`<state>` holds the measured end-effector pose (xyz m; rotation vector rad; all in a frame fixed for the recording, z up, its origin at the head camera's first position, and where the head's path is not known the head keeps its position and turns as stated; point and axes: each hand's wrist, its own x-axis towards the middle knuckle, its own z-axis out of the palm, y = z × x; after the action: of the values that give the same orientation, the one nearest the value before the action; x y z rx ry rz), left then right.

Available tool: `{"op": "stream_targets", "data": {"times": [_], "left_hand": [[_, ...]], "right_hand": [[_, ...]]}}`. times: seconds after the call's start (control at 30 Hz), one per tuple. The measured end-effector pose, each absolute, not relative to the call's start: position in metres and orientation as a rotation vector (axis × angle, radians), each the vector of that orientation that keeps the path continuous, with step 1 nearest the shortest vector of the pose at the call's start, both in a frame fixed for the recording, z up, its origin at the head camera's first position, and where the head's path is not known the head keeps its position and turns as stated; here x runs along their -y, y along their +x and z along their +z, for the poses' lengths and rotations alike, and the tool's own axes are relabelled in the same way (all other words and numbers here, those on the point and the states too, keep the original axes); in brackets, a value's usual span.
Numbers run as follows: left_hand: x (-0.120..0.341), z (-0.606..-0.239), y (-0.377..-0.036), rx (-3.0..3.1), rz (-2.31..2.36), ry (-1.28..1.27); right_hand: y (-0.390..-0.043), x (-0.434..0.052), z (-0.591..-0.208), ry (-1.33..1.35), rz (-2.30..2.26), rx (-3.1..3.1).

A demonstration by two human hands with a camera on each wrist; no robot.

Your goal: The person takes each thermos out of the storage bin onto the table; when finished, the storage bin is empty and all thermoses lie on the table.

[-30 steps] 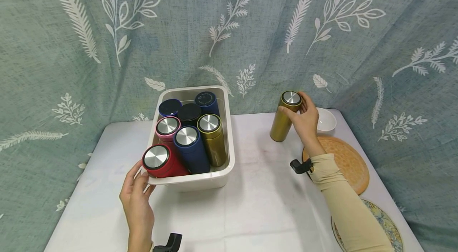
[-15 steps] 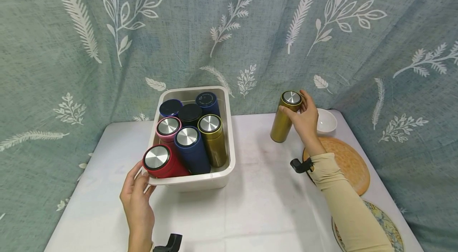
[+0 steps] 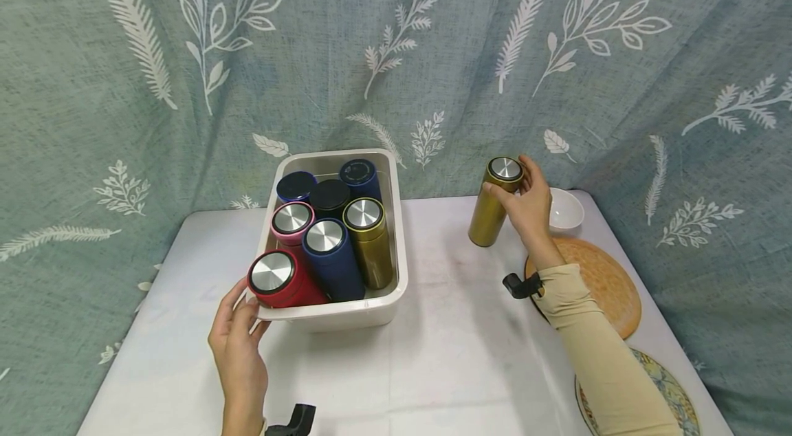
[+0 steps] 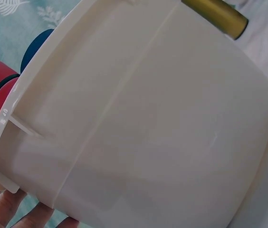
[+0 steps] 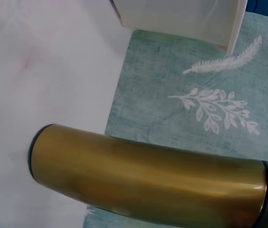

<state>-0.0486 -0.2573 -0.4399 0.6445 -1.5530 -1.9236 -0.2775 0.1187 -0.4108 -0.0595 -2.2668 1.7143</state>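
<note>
Hardly any movement since a second ago: both hands and every flask placed as before. Right hand (image 3: 529,205) wrapped around the upper part of a gold metal flask with a steel cap (image 3: 493,202), standing upright on the white table (image 3: 445,353), well right of the bin. Left hand (image 3: 238,346) gripping the near-left corner of the white plastic bin (image 3: 346,312), packed with red, pink, navy, black and gold flasks. Behind the right hand, a small white bowl (image 3: 568,209); beside it, a round woven mat (image 3: 603,281).
</note>
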Motion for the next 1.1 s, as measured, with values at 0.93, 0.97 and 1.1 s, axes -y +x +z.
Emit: {"op": "stream_targets", "data": {"times": [0.93,0.97,1.1], "left_hand": [[0.259,-0.441,-0.048,1.587,-1.912,0.637],[0.259,-0.441,-0.048,1.586,-1.913,0.637],[0.260,-0.441,-0.048,1.579,-1.921,0.643]], "right_hand": [[-0.243,-0.074,-0.369,0.365,1.538,2.398],[-0.242,-0.071,-0.370,0.378,1.554,2.398],[-0.236,-0.061,-0.370,0.429,1.663,2.412]]}}
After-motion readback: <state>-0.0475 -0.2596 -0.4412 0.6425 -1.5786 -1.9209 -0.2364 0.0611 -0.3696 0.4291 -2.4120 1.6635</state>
